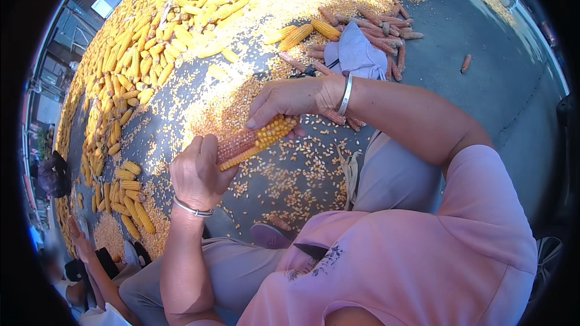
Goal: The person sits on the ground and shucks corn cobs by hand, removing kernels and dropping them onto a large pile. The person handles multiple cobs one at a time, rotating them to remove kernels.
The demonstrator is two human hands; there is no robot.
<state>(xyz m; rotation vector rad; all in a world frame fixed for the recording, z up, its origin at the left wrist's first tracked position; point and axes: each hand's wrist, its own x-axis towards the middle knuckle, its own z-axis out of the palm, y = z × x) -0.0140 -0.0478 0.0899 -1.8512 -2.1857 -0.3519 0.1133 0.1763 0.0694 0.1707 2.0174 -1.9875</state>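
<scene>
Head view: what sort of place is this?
Most likely an outdoor yard: sunlight and shade fall across the grey ground, a large heap of yellow corn cobs spreads over it, and stripped reddish cobs lie piled nearby.

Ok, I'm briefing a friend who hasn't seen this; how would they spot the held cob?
From the big yellow corn heap, upper left, move down-right to the left hand and right hand. The cob between them is part bare and reddish, part yellow-kernelled, unlike the full ears or stripped cobs.
</scene>
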